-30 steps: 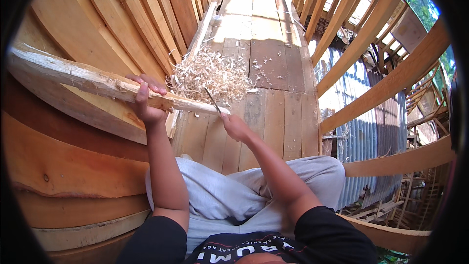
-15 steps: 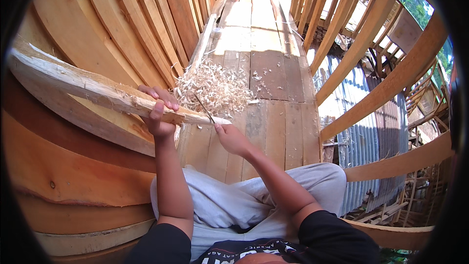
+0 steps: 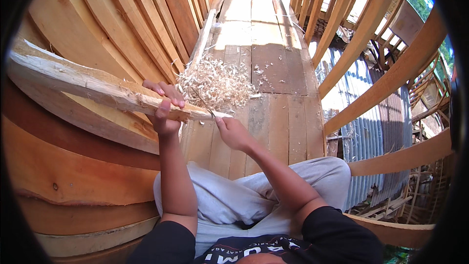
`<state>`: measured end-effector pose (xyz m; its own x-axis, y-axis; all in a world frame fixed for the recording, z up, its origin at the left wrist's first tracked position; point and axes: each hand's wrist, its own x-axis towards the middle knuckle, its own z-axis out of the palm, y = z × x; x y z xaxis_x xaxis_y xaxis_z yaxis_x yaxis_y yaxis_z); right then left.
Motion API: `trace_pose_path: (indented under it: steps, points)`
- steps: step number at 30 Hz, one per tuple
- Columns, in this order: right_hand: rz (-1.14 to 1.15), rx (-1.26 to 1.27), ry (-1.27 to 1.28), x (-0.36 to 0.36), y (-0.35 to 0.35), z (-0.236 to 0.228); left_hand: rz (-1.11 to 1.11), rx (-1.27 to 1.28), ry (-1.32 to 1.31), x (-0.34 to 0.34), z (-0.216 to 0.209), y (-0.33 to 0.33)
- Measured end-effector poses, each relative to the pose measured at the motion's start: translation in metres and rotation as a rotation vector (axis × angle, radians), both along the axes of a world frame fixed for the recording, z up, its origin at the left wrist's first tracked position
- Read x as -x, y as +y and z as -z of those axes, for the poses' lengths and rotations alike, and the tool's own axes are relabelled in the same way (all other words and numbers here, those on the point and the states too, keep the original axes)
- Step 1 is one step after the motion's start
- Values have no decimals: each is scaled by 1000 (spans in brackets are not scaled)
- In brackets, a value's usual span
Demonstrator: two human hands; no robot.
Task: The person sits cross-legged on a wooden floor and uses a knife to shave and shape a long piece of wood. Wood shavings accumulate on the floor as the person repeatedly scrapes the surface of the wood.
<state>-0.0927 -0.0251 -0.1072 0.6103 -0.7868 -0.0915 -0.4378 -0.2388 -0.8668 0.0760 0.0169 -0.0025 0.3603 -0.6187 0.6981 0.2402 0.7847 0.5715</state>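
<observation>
A long, pale, rough-hewn wooden beam [image 3: 88,80] slants in from the left, narrowing to a whittled tip in front of me. My left hand [image 3: 167,110] is wrapped round it near the narrow end, thumb on the near side and fingers over the far side. My right hand [image 3: 233,133] is closed at the tip on a thin dark-bladed knife [image 3: 204,103]. The blade crosses the tapered end and points away to the far left. The fist hides the knife's handle.
Curly wood shavings [image 3: 220,83] lie heaped on the plank floor [image 3: 278,122] just beyond the tip. Upright boards [image 3: 141,24] lean along the left. A slatted wooden railing [image 3: 386,100] runs on the right, with a corrugated metal roof [image 3: 361,151] below. My crossed legs [image 3: 234,195] are underneath.
My right hand and the knife have shifted slightly away from me along the tip, and the blade's angle has changed a little. My left hand keeps its hold on the beam.
</observation>
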Motion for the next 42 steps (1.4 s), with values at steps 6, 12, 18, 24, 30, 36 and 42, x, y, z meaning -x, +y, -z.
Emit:
trace_pose_path:
  steps: [6,12,18,24,30,36,42]
  points:
    - [52,-236,120,21,-29,66,4,-11,11,1,3,-6]
    - [39,-30,82,8,-18,48,-2,-1,3,-2,2,-8]
    - [24,-82,48,17,-26,65,10,19,-36,-8,5,-7]
    - [99,-64,88,14,-30,86,42,18,-32,-8,4,-12]
    - [7,-108,143,-4,-12,12,-8,-6,-64,-16,5,0]
    - [130,-112,130,13,-33,95,-52,-28,-41,-16,4,-7]
    - [53,-52,97,-4,-10,35,-76,-36,-66,-24,5,1]
